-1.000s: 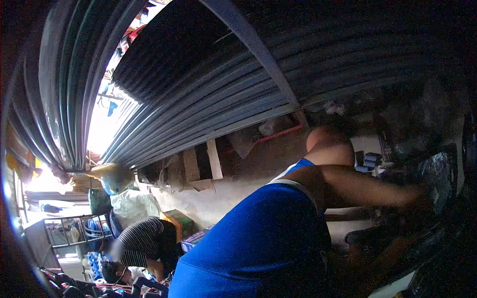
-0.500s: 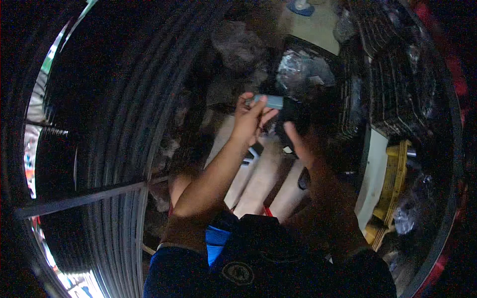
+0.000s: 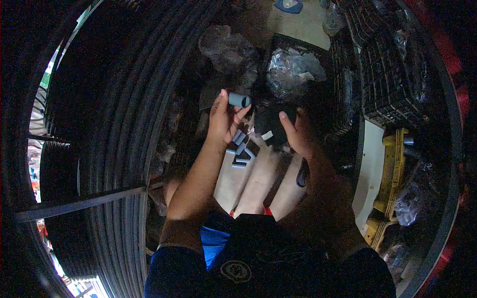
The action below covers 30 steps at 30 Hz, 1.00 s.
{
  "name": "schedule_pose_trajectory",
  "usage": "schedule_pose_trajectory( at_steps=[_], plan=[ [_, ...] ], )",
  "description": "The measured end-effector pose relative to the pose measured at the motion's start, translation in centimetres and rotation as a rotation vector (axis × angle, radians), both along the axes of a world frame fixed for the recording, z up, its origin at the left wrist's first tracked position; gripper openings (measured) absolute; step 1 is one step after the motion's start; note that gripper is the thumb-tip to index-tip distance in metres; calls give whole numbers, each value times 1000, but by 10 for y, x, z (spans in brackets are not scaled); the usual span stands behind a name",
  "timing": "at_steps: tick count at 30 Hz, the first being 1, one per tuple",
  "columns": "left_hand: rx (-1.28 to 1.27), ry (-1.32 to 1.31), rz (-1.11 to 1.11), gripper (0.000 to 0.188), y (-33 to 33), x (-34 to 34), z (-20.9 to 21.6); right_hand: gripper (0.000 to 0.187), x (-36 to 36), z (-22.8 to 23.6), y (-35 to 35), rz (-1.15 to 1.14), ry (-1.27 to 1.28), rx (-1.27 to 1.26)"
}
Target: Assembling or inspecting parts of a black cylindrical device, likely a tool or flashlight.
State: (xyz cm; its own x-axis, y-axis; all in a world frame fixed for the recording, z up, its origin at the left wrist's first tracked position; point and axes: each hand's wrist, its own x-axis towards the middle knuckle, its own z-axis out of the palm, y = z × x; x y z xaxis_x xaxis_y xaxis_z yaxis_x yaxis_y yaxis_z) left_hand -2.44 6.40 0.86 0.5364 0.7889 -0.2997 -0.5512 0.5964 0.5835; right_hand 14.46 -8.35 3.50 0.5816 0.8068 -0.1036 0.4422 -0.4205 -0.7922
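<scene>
Grey tube (image 3: 238, 101): since the earlier frame it has moved to the left together with the left hand (image 3: 220, 119), and its open end now turns more toward the viewer.
Left fingers: they are clamped on the tube, with one fingertip at its left end and others below it; the open end stays free.
Right hand (image 3: 303, 139): near the tube but apart from it, thumb raised; the other fingers are in the dark, so I cannot tell if they hold something.
Small grey pieces (image 3: 241, 149): a loose group, seen below the left fingers.
</scene>
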Motion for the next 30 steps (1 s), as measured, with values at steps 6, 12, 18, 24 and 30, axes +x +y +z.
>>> schedule_pose_trajectory(
  at_steps=[6, 12, 18, 24, 30],
  plan=[
    [70, -32, 36, 32, 9, -1, 4, 61, 22, 0, -21, 131, 68, -184],
    [333, 116, -278, 38, 0, -2, 16, 58, 40, -25, -17, 360, 1523, 447],
    [687, 303, -524, 23, -24, 1, 16, 51, 27, -62, 0, 337, 444, 409],
    [608, 350, -410, 12, -29, 7, 12, 53, 21, -33, -1, 134, 506, 455],
    [601, 166, -420, 7, 0, -29, 42, 66, 6, 10, -2, 60, 253, -221]
  ],
)
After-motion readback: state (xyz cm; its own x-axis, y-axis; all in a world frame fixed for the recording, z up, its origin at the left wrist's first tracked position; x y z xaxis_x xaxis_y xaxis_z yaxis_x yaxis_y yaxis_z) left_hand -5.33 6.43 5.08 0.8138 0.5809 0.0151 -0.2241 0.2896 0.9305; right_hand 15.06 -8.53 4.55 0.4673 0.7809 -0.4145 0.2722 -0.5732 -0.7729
